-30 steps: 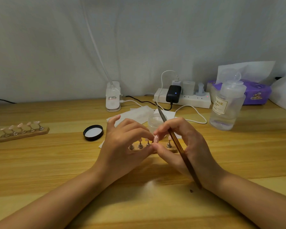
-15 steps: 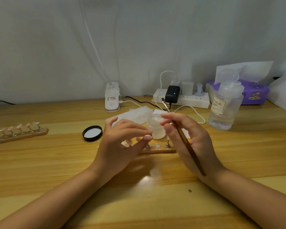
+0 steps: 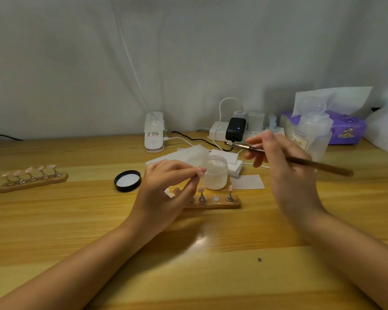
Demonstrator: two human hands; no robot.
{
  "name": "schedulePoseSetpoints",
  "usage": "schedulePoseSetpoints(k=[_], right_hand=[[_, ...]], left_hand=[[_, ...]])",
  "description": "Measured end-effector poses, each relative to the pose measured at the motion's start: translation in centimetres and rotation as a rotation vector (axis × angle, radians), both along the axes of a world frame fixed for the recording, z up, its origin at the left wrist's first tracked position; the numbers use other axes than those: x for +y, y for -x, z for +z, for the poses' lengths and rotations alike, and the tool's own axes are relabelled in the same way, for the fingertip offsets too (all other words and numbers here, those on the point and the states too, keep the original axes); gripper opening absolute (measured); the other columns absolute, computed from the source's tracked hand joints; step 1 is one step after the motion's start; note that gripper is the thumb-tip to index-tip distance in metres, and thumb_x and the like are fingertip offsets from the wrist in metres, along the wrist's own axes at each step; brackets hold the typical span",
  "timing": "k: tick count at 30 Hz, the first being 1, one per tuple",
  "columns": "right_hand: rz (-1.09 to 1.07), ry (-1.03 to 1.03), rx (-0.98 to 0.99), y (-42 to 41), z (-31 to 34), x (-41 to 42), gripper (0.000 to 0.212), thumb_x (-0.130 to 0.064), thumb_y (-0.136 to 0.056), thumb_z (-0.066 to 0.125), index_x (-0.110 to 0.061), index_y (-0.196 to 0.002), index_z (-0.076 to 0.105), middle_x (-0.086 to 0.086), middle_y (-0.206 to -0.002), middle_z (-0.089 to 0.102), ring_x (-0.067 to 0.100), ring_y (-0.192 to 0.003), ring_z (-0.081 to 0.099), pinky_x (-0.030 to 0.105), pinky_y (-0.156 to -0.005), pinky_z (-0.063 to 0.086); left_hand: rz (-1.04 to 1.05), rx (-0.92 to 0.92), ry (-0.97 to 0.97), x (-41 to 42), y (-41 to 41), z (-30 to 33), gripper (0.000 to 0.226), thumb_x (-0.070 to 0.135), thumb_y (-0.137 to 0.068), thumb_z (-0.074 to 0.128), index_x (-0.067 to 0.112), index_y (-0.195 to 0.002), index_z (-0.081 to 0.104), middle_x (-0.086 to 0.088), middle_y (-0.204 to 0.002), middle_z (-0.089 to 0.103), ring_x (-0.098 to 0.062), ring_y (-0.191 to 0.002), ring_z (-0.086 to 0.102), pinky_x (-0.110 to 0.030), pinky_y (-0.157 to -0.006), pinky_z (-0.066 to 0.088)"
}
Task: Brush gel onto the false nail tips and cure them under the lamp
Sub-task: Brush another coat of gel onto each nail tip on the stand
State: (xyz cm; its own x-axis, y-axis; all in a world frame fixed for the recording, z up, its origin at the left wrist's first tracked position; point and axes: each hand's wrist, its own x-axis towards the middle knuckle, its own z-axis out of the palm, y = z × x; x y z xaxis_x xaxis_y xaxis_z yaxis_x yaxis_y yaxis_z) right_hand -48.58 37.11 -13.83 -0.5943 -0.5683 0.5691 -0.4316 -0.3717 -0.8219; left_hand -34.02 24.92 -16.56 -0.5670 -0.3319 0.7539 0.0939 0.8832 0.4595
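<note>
Pinching a small pink false nail tip (image 3: 201,172) just left of the open frosted gel jar (image 3: 215,173), the left hand (image 3: 166,193) should stay steady while the right hand (image 3: 285,173), gripping the slim brown brush (image 3: 300,161), dips lightly.

The clear bottle (image 3: 313,139) at far right has a label with the word "NAIL"; the sticker on the white lamp base (image 3: 154,133) is too small to read.
</note>
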Motion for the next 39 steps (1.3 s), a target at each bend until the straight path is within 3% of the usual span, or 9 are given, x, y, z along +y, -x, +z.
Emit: schedulePoseSetpoints(k=[5, 10, 15, 19, 25, 28, 32, 39], right_hand=[[-0.003, -0.106, 0.08, 1.1, 2.5, -0.7, 0.028, -0.046, -0.077, 0.051, -0.019, -0.072, 0.057, -0.015, -0.058, 0.064, -0.005, -0.057, 0.059, 0.005, -0.054, 0.042], [-0.044, -0.213, 0.203, 2.8, 3.7, -2.5, 0.03, -0.036, -0.079, 0.066, -0.009, -0.067, 0.061, -0.008, -0.055, 0.062, -0.002, -0.05, 0.059, 0.007, -0.05, 0.043], [-0.032, -0.346, 0.359, 3.7, 4.3, -4.4, 0.03, -0.036, -0.076, 0.07, -0.018, -0.056, 0.057, -0.008, -0.049, 0.06, 0.0, -0.051, 0.061, 0.006, -0.048, 0.044], [0.021, -0.514, 0.448, 3.8, 4.0, -5.7, 0.025, -0.036, -0.074, 0.072, -0.019, -0.061, 0.06, -0.007, -0.058, 0.061, -0.005, -0.052, 0.058, 0.006, -0.046, 0.043], [0.055, -0.701, 0.51, 3.5, 3.0, -6.9, 0.029, -0.04, -0.077, 0.069, -0.02, -0.06, 0.056, -0.009, -0.055, 0.059, -0.001, -0.051, 0.055, 0.015, -0.052, 0.037], [0.06, -0.652, 0.472, 3.6, 3.7, -6.6, 0.03, -0.04, -0.076, 0.07, -0.019, -0.058, 0.058, -0.009, -0.05, 0.058, -0.004, -0.047, 0.054, 0.012, -0.048, 0.042], [0.058, -0.541, 0.258, 4.4, 5.2, -5.6, 0.028, -0.036, -0.075, 0.071, -0.015, -0.062, 0.06, -0.003, -0.055, 0.063, 0.001, -0.048, 0.06, 0.014, -0.047, 0.049], [0.118, -0.536, 0.052, 5.6, 4.3, -3.7, 0.025, -0.032, -0.078, 0.067, -0.013, -0.065, 0.059, -0.004, -0.049, 0.063, 0.001, -0.047, 0.06, 0.011, -0.043, 0.045]], left_hand=[[0.014, 0.02, 0.008, -0.2, 0.3, -0.2, 0.025, 0.02, -0.079, 0.065, 0.025, -0.103, 0.061, 0.022, -0.091, 0.062, -0.003, -0.087, 0.059, -0.051, -0.083, 0.044], [0.025, 0.029, -0.071, -0.3, 0.1, -0.2, 0.024, 0.017, -0.076, 0.065, 0.032, -0.095, 0.061, 0.025, -0.091, 0.066, 0.001, -0.089, 0.06, -0.052, -0.086, 0.043], [0.031, 0.001, -0.158, -0.3, 0.0, -0.2, 0.016, 0.019, -0.077, 0.064, 0.027, -0.091, 0.066, 0.019, -0.09, 0.066, -0.001, -0.088, 0.061, -0.05, -0.087, 0.043], [0.029, -0.018, -0.175, -0.3, 0.0, -0.1, 0.015, 0.019, -0.077, 0.063, 0.024, -0.091, 0.067, 0.018, -0.089, 0.066, -0.002, -0.088, 0.061, -0.052, -0.085, 0.043], [0.032, -0.025, -0.179, -0.3, 0.0, -0.1, 0.015, 0.019, -0.077, 0.062, 0.024, -0.09, 0.067, 0.019, -0.089, 0.065, -0.001, -0.087, 0.06, -0.052, -0.086, 0.043], [0.03, -0.021, -0.176, -0.3, 0.0, -0.1, 0.014, 0.019, -0.077, 0.063, 0.025, -0.089, 0.067, 0.02, -0.089, 0.065, -0.003, -0.087, 0.061, -0.053, -0.084, 0.044], [0.031, -0.015, -0.173, -0.2, 0.0, -0.1, 0.015, 0.019, -0.077, 0.063, 0.028, -0.09, 0.066, 0.023, -0.089, 0.064, 0.0, -0.087, 0.06, -0.052, -0.084, 0.044], [0.032, -0.015, -0.16, -0.4, 0.0, -0.2, 0.019, 0.015, -0.078, 0.066, 0.029, -0.091, 0.065, 0.025, -0.09, 0.063, 0.001, -0.09, 0.059, -0.054, -0.087, 0.042]])
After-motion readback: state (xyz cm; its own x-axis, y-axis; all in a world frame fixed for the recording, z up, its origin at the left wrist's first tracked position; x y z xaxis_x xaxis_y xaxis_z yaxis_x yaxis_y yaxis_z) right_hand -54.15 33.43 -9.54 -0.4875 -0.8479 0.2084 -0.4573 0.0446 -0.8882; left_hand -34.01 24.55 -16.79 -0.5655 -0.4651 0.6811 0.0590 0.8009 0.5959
